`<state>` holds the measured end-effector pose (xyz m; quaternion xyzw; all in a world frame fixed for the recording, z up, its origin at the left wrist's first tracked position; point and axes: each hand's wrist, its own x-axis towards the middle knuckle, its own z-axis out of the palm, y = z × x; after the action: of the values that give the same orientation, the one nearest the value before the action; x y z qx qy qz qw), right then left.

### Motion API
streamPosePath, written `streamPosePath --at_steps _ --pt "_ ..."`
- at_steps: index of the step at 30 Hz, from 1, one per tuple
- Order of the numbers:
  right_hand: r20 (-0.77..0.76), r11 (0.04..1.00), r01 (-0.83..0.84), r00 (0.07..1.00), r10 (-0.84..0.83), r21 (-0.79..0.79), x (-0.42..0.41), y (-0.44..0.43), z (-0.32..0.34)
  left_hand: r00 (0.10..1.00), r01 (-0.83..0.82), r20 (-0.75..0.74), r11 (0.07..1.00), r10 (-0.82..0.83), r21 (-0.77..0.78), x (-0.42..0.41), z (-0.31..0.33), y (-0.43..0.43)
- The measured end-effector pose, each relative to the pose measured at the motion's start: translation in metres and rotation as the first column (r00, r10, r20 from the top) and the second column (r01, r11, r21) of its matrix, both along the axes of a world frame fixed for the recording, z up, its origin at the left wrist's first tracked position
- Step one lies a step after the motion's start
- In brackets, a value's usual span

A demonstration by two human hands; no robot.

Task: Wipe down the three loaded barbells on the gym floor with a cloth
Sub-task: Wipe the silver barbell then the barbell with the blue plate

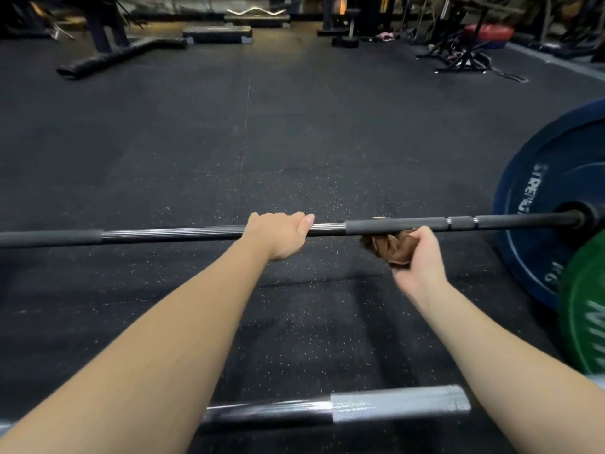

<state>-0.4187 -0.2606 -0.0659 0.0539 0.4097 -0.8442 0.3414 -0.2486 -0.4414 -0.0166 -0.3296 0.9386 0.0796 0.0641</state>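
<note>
Barbell shaft [163, 235] runs across the frame from the left edge, raised off the black speckled rubber floor [196, 142]; dark section at far left, then shiny metal. Far back, left of centre, a low step platform [217, 33] sits on the floor, with a wavy curl bar [255, 11] behind it. Left hand [278, 235] lies on top of the shiny part of the shaft, fingers curled over the far side and thumb along the bar, grasping it. Bottom centre, closer to the camera, a second bar [360, 409] lies level, blurred, grey sleeve end to the right. Right of the left hand, a bunched brown cloth [386, 249] touches the underside of the shaft's dark section. Right hand [419, 260] is just below the bar, fingers and thumb clenched round the cloth, holding it up against the shaft. Further right the shaft goes into a blue bumper plate [540, 191], upright with white lettering. A green plate [586, 306] stands in front of it at the right edge, overlapping its lower part.
</note>
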Motion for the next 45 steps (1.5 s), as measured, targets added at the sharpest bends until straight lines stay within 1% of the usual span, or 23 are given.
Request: streamPosePath --at_steps 2,4,8,12,15,18,20,23,25,28,29,30,33,35,37,40,42,45 --pt "0.037 0.998 0.052 0.998 -0.05 -0.033 -0.008 0.006 0.002 1.0 -0.001 -0.005 1.0 0.001 -0.002 -0.001 0.0 0.0" --pt "0.026 0.999 0.033 0.999 -0.033 -0.005 0.0 0.005 0.005 1.0 -0.001 -0.01 1.0 0.001 -0.002 -0.001 -0.001 0.0" --pt "0.006 0.985 -0.16 0.987 0.16 0.069 0.033 -0.007 0.007 1.0 -0.006 -0.008 1.0 0.006 -0.009 -0.002 -0.003 -0.001" --pt "0.019 0.965 -0.238 0.971 0.238 0.114 0.052 -0.016 0.006 1.0 0.001 -0.015 1.0 -0.001 -0.024 -0.001 -0.002 0.0" --pt "0.002 0.975 -0.199 0.98 0.2 0.102 0.043 -0.011 0.009 1.0 0.002 -0.015 0.999 -0.002 -0.035 0.001 -0.003 0.002" --pt "0.004 0.994 -0.106 0.994 0.106 0.015 0.02 -0.001 0.009 1.0 0.006 -0.012 0.999 -0.007 -0.038 0.001 -0.003 0.002" --pt "0.004 1.0 -0.008 1.0 0.008 -0.025 0.007 0.008 0.013 1.0 0.0 -0.005 1.0 0.0 -0.011 0.001 -0.002 0.0" --pt "0.013 0.997 0.04 0.999 -0.039 -0.067 -0.004 0.02 0.014 1.0 -0.021 -0.011 0.999 0.022 0.034 -0.001 -0.001 -0.001" --pt "0.021 0.999 -0.016 1.0 0.017 -0.051 0.0 0.019 0.013 0.999 -0.029 -0.016 0.999 0.03 0.046 -0.002 -0.002 -0.003" --pt "-0.031 0.98 -0.196 0.98 0.196 0.026 0.029 0.008 0.017 0.999 -0.031 -0.013 0.998 0.031 0.054 -0.002 -0.001 -0.003" --pt "-0.018 0.971 -0.234 0.972 0.235 0.045 0.041 0.002 0.018 0.999 -0.033 -0.011 0.998 0.033 0.056 -0.002 0.0 -0.003" --pt "0.018 0.966 -0.25 0.968 0.25 0.061 0.051 -0.004 0.018 0.999 -0.034 -0.01 0.998 0.034 0.056 -0.003 0.0 -0.003" --pt "0.089 0.94 -0.338 0.939 0.333 0.043 0.071 -0.014 0.016 0.999 -0.033 -0.007 0.998 0.034 0.054 -0.002 0.001 -0.003" --pt "0.058 0.936 -0.349 0.936 0.346 0.049 0.069 -0.014 0.017 1.0 -0.031 -0.004 0.998 0.031 0.052 -0.002 0.002 -0.002" --pt "0.029 0.959 -0.278 0.961 0.277 0.051 0.058 -0.012 0.018 0.999 -0.031 -0.004 0.998 0.032 0.05 -0.002 0.003 -0.001" --pt "0.0 0.994 -0.109 0.994 0.109 -0.012 0.032 -0.003 0.017 0.999 -0.042 -0.024 0.997 0.043 0.064 -0.001 0.003 0.0" --pt "0.001 0.999 -0.019 1.0 0.019 -0.029 0.013 0.008 0.017 0.998 -0.046 -0.045 0.996 0.05 0.072 -0.001 0.002 0.0" --pt "0.006 0.998 -0.003 1.0 0.003 -0.069 0.002 0.015 0.013 0.997 -0.049 -0.057 0.996 0.053 0.069 -0.001 0.002 0.001"
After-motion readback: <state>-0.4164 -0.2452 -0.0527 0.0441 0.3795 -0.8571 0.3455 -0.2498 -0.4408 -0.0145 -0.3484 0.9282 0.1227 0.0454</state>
